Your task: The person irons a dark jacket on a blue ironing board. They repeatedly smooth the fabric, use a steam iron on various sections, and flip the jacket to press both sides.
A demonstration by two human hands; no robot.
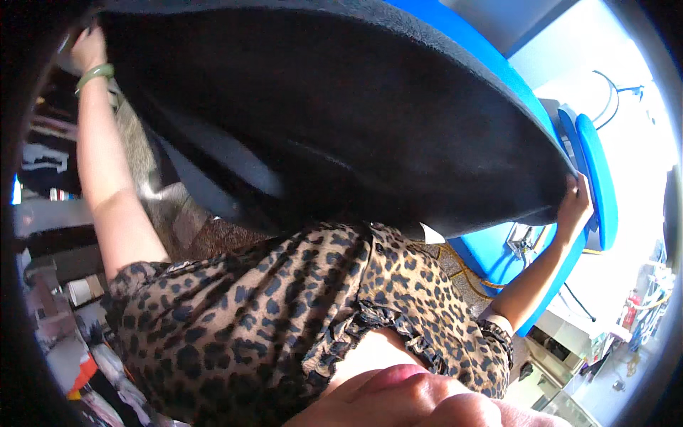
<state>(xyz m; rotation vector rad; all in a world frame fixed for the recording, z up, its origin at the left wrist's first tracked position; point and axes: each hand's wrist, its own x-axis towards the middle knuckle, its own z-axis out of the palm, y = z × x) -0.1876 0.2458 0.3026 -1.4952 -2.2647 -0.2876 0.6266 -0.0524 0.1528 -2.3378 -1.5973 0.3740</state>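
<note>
A wide piece of black cloth [341, 107] is stretched out between my two hands, its kind of garment or panel not plain to see. My left hand [89, 50], with a green bangle on the wrist, is closed on its far left corner. At the right, my right hand [576, 203] pinches the opposite corner. The cloth sags between them and its lower edge hangs near my body. A small white tag [431, 233] shows by that lower edge. Behind and under the cloth lies a large blue padded board [462, 28], mostly covered.
Next to my right hand stands a narrow blue padded arm [597, 178]. A yellow cord [466, 274] hangs below the blue board. Shelves and boxes [85, 290] crowd the left side. A cabinet [544, 377] stands at the lower right.
</note>
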